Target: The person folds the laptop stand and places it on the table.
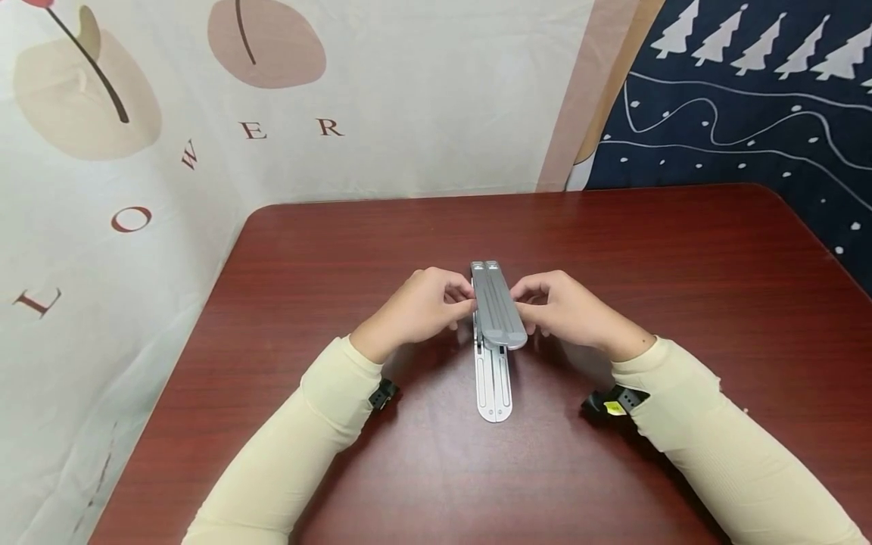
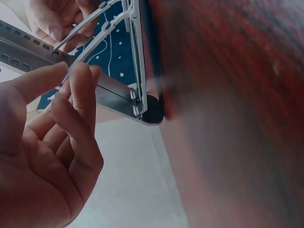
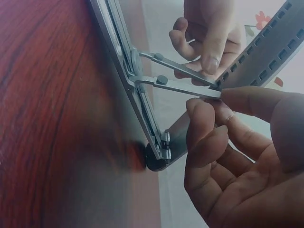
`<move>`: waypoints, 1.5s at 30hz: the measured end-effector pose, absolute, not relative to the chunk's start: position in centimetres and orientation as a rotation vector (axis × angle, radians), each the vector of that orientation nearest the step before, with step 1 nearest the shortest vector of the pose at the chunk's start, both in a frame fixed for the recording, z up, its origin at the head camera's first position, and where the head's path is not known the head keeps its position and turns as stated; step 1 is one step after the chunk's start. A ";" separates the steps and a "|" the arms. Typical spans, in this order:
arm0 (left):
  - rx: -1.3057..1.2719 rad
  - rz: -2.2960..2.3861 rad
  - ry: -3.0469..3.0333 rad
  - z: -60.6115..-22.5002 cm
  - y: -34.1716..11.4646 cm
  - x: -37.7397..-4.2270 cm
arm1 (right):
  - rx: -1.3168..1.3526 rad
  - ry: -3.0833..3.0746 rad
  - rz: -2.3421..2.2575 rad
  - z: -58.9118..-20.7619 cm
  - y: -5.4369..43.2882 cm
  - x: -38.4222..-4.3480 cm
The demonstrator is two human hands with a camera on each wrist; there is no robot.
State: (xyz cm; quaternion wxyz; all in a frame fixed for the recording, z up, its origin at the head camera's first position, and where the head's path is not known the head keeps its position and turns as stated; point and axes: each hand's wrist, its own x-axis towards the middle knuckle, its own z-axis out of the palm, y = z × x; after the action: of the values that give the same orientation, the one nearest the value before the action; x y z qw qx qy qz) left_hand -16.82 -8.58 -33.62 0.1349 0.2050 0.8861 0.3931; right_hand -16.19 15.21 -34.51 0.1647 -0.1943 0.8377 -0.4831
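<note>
A silver-gray metal stand (image 1: 492, 325) is in the middle of the brown-red table (image 1: 306, 257), between two hands. The stand has two main parts. The bottom part (image 1: 493, 390) lies flat on the table and has long slots in it. The top part (image 1: 500, 310) is joined to it at the far end and leans up, so its near end hangs over the bottom part.

Two thin bars (image 3: 190, 89) go slanting from the bottom part up toward the top part. Each bar has one round pin (image 3: 162, 80) that shows. The top part has two rows of small square holes (image 3: 241, 59), like tiny windows. Two little hinges (image 2: 135, 97) sit at the far end, by a round black piece (image 2: 153, 114).

The left hand (image 1: 425, 306) is on one side of the stand. Its thumb and pointer finger are together, pinching one bar near its upper end. The right hand (image 1: 572, 314) is on the other side, and its thumb and pointer finger pinch the other bar the same way. The other fingers on both hands are bent.

There are two cream sleeves (image 1: 293, 446) and two black wrist straps (image 1: 383, 394), one on each arm. Behind the table is one white cloth (image 1: 436, 91) with five big letters: L, O, W, E and R. Next to it is one dark blue cloth (image 1: 722, 170) with five white trees (image 1: 759, 49) and a bit of a sixth at the edge.
</note>
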 end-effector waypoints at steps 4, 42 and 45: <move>0.552 1.177 2.524 -33.7 -8.5 -16.9 | -0.566 2.384 -1.390 -34.7 15.1 -16.2; 0.568 1.229 2.399 -33.7 -8.2 -16.5 | -0.584 2.357 -1.427 -34.8 15.3 -16.2; 0.567 1.235 2.399 -33.7 -8.1 -16.5 | -0.582 2.361 -1.428 -34.7 15.2 -16.1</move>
State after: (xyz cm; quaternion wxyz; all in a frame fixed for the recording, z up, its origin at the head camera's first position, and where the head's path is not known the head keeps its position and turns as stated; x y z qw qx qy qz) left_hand -16.48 -8.15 -33.71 0.1909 0.2020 0.8541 0.4396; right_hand -16.13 15.25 -34.72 0.1602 -0.2037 0.8265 -0.4998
